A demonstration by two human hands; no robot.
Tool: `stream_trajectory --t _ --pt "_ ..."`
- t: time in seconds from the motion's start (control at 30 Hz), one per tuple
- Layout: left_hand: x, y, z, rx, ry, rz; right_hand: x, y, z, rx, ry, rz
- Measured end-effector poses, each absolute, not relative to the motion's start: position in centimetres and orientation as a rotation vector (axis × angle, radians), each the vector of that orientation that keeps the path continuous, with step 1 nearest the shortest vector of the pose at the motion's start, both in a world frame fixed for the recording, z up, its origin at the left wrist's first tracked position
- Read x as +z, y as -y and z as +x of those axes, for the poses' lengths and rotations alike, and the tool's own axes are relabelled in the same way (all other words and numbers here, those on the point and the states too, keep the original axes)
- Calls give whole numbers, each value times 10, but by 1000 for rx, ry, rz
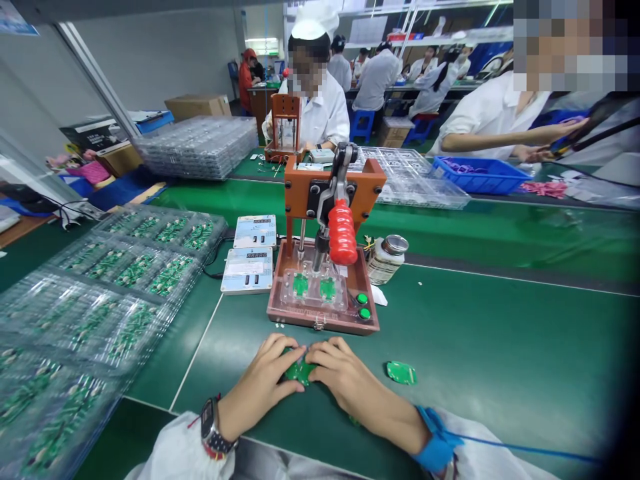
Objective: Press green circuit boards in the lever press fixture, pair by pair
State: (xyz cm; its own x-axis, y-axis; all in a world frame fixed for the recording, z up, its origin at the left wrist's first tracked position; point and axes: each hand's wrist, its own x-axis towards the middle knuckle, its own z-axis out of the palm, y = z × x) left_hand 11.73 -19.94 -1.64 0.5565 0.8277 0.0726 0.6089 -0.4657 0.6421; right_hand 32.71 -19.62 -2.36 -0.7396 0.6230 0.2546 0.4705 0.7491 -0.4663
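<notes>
In front of the test fixture, a green circuit board (299, 372) lies between my two hands just over the table. My left hand (267, 370) closes on its left side, thumb along the near edge. My right hand (340, 370) has its fingertips on the right side of the same board. Fingers cover parts of it. Beyond them stands the brown test fixture (325, 323) with a red-handled toggle clamp (343, 233). Two green boards (327, 289) show under its clear plate. A loose green board (401, 373) lies right of my right hand; another (354, 421) is mostly hidden under that forearm.
Clear trays (165, 293) packed with green boards fill the left side. Two counter boxes (247, 270) stand left of the fixture, a jar (387, 257) right of it. Across the bench are a blue bin (480, 175), stacked trays (200, 143) and co-workers in white. A blue wrist strap's cord (525, 448) runs right.
</notes>
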Motion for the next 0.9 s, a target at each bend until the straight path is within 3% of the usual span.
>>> stream_trajectory --t 0.2,0.37,0.53,0.9 --pt "-23 201 113 567 -1126 2121 -1 193 330 417 2467 -704" --pt "-27 204 108 573 -1120 2106 77 175 338 -139 1948 -728" --pt "-21 205 109 544 -1115 2171 135 137 327 -298 1911 -554" --pt "-21 207 112 562 -1169 2098 132 97 302 -329 1767 -357"
